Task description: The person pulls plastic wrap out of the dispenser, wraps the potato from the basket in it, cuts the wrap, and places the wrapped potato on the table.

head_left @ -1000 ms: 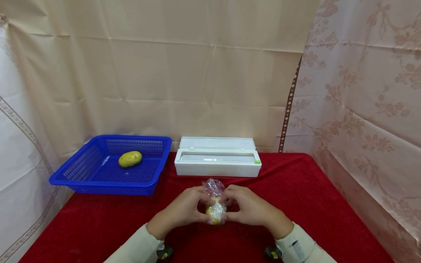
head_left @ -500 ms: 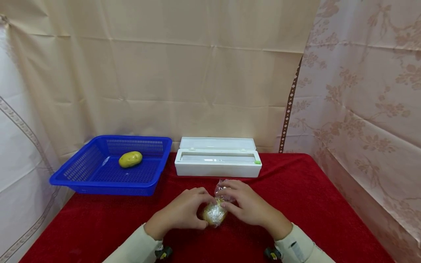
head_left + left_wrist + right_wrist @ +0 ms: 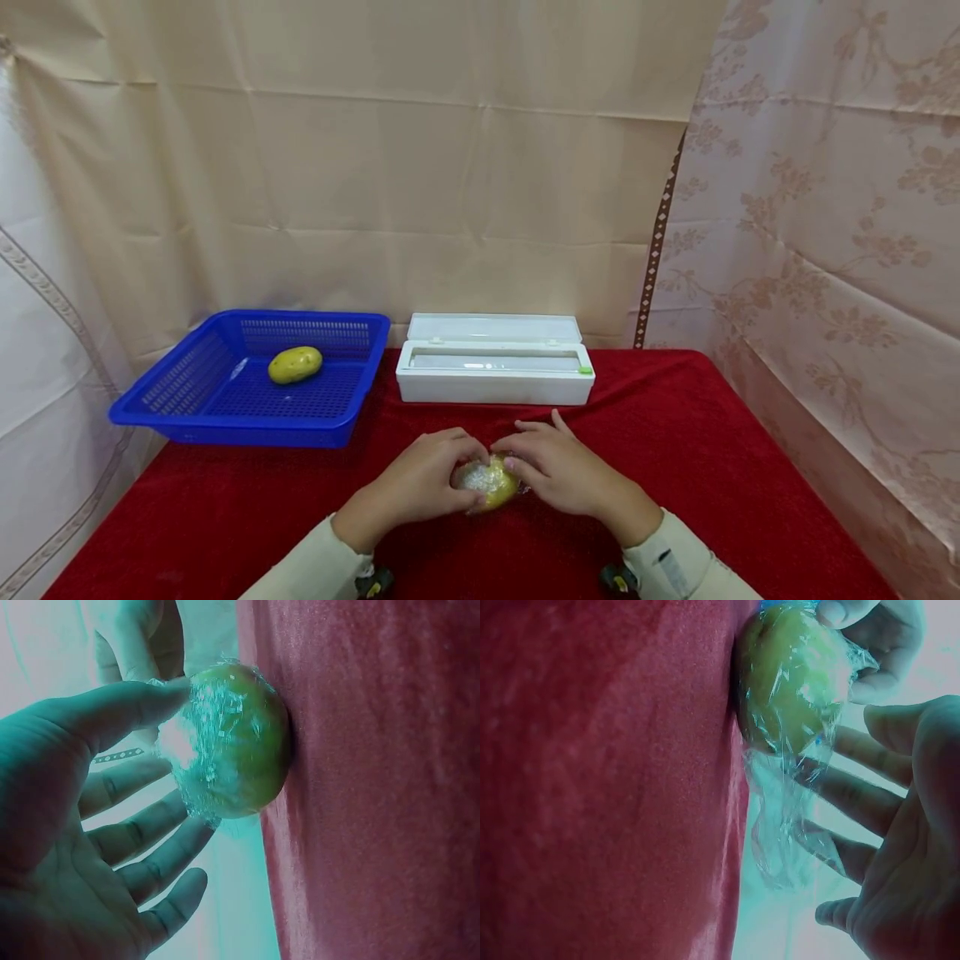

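found film-wrapped potato (image 3: 497,487) resting on red cloth (image 3: 667,433), gripped by left hand (image 3: 422,477). noted a turn since half a second ago, with more yellow skin now toward right hand (image 3: 564,468). observed right fingers extended, not gripping, beside loose film (image 3: 776,817) trailing off the potato. judged wrapping as likely unfinished, given loose end. recorded second potato (image 3: 296,365) in blue basket (image 3: 247,432).

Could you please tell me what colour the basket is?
Blue; the basket shows best in the head view.
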The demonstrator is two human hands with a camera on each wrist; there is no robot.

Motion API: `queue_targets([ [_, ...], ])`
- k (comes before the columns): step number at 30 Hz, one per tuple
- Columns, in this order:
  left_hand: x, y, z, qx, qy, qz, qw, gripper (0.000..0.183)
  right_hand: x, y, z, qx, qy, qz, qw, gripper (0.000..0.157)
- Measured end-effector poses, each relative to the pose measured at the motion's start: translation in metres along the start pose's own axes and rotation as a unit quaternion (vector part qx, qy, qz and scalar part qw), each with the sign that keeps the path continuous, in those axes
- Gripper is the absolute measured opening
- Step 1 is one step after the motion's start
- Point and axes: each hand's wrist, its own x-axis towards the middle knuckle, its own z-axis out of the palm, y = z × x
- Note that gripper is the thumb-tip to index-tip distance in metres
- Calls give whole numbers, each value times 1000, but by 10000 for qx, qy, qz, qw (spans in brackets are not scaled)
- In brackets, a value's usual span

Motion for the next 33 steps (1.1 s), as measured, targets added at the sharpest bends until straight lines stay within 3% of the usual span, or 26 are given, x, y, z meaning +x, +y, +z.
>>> queue_targets([
  [4, 0, 0, 0, 84, 64, 94, 9999, 35, -1, 1, 0, -56, 52, 33, 10000, 26],
  [9, 0, 0, 0, 146, 36, 210, 9997, 33, -1, 3, -1, -208, 178, -229, 9994, 17],
  [16, -2, 1, 0, 268, 20, 209, 9994, 32, -1, 4, -3, -131, 26, -228, 9997, 13],
  [23, -2, 1, -1, 379, 447, 327, 9977, 31, -2, 2, -3, -333, 170, -303, 9988, 5],
  [29, -1, -1, 0, 539, 868, 419, 9939, 22, -2, 0, -4, 3, -12, -312, 9995, 6],
  [33, 1, -3, -1, 437, 827, 536, 9942, 19, -2, -3, -6, 174, -126, -338, 9992, 7],
])
